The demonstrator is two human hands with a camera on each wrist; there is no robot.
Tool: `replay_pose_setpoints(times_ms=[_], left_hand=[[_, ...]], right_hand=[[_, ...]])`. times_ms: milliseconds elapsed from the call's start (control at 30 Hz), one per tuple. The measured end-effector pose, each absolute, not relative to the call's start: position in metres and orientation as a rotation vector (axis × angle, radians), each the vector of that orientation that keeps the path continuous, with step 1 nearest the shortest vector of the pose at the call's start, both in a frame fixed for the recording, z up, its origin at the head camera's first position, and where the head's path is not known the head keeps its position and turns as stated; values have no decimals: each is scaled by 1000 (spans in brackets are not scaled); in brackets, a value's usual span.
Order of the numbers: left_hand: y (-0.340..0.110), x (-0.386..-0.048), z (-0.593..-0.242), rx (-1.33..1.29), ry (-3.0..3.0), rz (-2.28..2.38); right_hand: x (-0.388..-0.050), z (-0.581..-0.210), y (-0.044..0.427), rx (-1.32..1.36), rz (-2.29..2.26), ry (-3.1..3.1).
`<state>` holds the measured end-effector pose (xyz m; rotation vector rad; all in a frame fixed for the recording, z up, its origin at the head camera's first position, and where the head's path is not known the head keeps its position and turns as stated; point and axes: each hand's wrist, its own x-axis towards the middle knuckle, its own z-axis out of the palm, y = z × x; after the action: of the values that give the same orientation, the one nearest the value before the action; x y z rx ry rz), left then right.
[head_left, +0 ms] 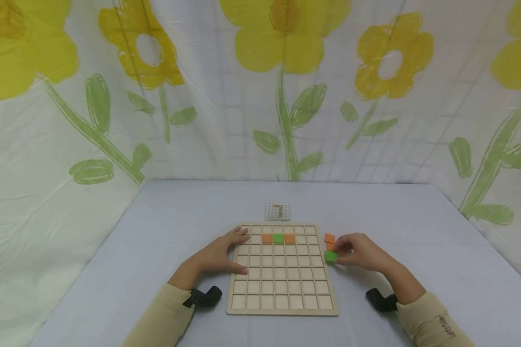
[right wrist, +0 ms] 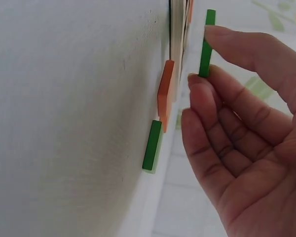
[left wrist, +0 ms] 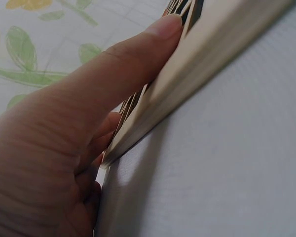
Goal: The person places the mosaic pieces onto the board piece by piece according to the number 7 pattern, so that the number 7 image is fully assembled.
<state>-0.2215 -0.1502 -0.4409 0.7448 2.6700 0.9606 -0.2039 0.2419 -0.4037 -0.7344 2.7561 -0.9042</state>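
Observation:
A wooden grid board [head_left: 282,312] lies in front of me, with an orange tile [head_left: 267,238], a green tile [head_left: 278,238] and another orange tile [head_left: 289,238] side by side in an upper row. My left hand [head_left: 219,253] rests on the board's left edge, thumb and fingers spread; its thumb [left wrist: 123,64] lies over the rim. Beside the right edge, my right hand [head_left: 360,251] pinches a green tile [right wrist: 207,47] above the table between thumb and fingertips. Under it, the right wrist view shows an orange tile [right wrist: 165,89] and a second green tile [right wrist: 153,145].
A small card with a printed grid [head_left: 277,210] lies just beyond the board. Loose orange tiles [head_left: 329,238] sit right of the board. The white table [head_left: 178,202] ends at a flower-printed curtain [head_left: 217,120]. Black wrist cameras [head_left: 208,297] hang from both sleeves.

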Motion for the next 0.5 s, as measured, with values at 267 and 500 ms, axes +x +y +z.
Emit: replay_pose_setpoints(times_ms=[267,500], left_hand=[[-151,-221,-441,747,2670,959],[-150,-221,-441,743,2669,960]], right_hand=[[-207,-400,230,-732,-954,2727],[-213,-397,220,-820,-985,2703]])
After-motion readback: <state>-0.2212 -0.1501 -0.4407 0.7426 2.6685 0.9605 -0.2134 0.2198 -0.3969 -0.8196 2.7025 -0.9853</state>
